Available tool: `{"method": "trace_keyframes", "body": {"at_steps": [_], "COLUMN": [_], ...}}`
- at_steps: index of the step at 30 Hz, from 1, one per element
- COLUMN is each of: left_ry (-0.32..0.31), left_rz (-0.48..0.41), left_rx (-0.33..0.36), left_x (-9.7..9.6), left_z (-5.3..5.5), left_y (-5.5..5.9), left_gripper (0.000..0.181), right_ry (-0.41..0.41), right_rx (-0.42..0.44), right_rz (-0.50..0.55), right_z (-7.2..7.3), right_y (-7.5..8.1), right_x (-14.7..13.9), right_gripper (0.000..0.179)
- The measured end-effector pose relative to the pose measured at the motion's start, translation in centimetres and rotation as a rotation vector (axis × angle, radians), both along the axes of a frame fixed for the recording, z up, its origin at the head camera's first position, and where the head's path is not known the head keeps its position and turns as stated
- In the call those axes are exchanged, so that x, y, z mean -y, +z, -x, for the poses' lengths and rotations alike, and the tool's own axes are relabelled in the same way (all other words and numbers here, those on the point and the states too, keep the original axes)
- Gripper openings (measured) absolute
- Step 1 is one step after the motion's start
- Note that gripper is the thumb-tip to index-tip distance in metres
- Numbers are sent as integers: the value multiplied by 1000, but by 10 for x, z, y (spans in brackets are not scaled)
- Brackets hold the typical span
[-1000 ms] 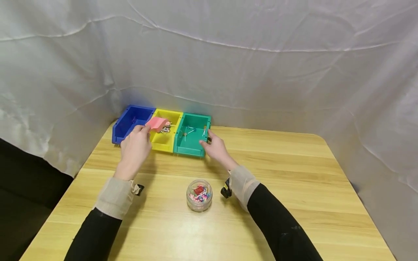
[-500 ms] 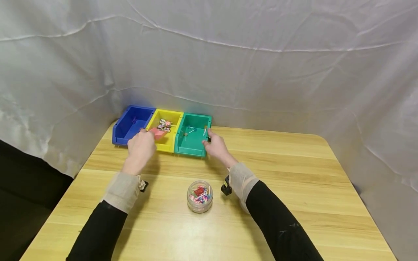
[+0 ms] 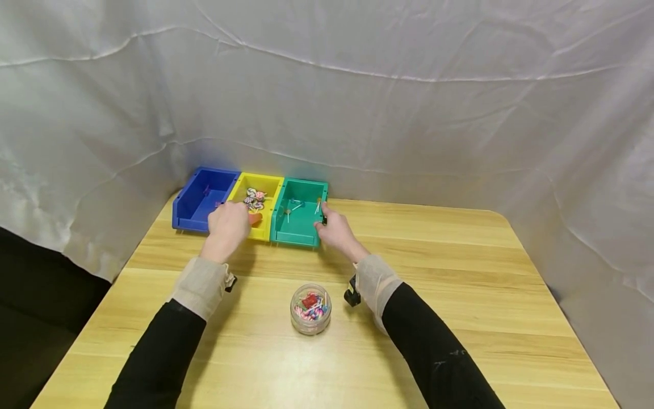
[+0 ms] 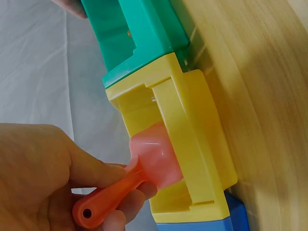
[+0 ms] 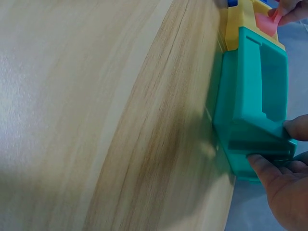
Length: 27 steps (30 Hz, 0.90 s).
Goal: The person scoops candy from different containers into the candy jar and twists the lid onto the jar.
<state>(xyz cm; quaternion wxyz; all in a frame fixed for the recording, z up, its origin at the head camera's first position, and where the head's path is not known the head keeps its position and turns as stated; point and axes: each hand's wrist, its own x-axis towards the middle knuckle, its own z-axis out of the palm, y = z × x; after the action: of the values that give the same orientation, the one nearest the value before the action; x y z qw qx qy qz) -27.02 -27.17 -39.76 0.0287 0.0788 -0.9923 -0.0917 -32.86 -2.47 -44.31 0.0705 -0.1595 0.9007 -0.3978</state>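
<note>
My left hand (image 3: 228, 225) grips the handle of a small pinkish-red scoop (image 4: 155, 155). The scoop's head is inside the yellow bin (image 4: 185, 139), near its front wall. Several swirled candies (image 3: 254, 199) lie deeper in that bin. With thumb and fingers, my right hand (image 3: 337, 230) holds the right side wall of the green bin (image 3: 300, 236); the thumb is at the rim and a finger presses the outer side. Several small lollipops (image 3: 298, 205) lie in the green bin. In the head view my left hand partly covers the scoop.
A blue bin (image 3: 190, 222) adjoins the yellow one on the left, with a few small pieces inside. Nearer the front stands a clear round jar (image 3: 310, 324) of mixed candies. A grey-white curtain (image 3: 388, 125) hangs behind the wooden table (image 3: 460, 272).
My left hand has moved right and slightly lower, bringing the scoop from above the yellow bin's candies to its front part. The right hand has kept its hold on the green bin.
</note>
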Motion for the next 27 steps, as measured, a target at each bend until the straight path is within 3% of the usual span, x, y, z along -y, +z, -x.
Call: {"method": "trace_keyframes", "body": {"at_steps": [10, 27], "left_ry": [12, 35], "left_rz": [10, 10], "left_rx": [-27, -87], "left_x": [-2, -7], "left_z": [10, 18], "left_y": [-6, -12], "left_gripper": [52, 29], "right_ry": [11, 15], "right_rx": [-1, -27], "right_rz": [2, 33], "right_z": [0, 1], "right_y": [-1, -3], "right_x": [2, -1], "right_gripper": [68, 68]}}
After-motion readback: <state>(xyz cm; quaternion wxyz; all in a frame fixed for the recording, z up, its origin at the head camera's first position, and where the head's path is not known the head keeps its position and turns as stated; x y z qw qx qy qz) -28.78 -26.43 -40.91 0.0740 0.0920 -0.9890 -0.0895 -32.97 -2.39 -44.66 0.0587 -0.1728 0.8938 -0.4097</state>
